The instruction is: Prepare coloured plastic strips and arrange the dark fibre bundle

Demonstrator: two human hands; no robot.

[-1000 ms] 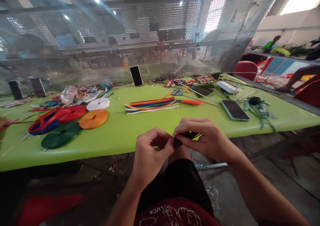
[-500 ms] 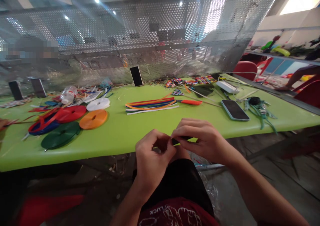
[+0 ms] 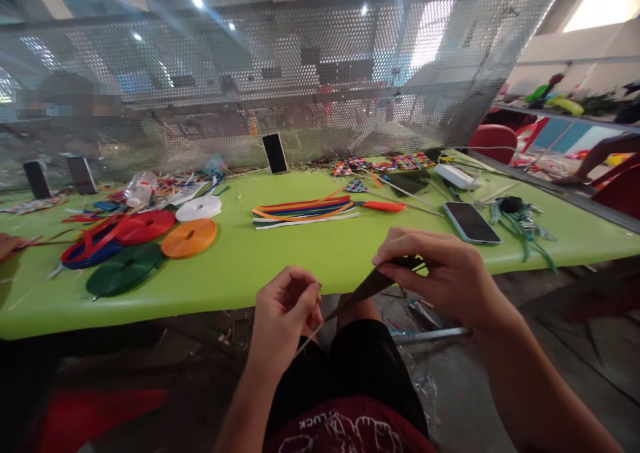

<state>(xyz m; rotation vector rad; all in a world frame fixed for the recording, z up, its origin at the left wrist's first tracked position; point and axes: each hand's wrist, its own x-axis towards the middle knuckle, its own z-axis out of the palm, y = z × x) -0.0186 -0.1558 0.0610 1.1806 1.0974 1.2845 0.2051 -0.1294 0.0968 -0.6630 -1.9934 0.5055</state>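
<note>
Pinches a dark leaf-like piece below centre frame in the closed grip of the right hand, with left hand half-curled beside it in no clear hold, seemingly mid-work, with coloured strips at centre cut but loose.

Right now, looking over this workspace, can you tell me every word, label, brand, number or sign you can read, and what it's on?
"LUCK": on the dark red shirt, upside down in this view; any lettering beside it is unclear.
Too small or blurred: any print on the clear plastic bottle.
No readable text: the phone at right, or the dark tapering piece in the right hand.
</note>
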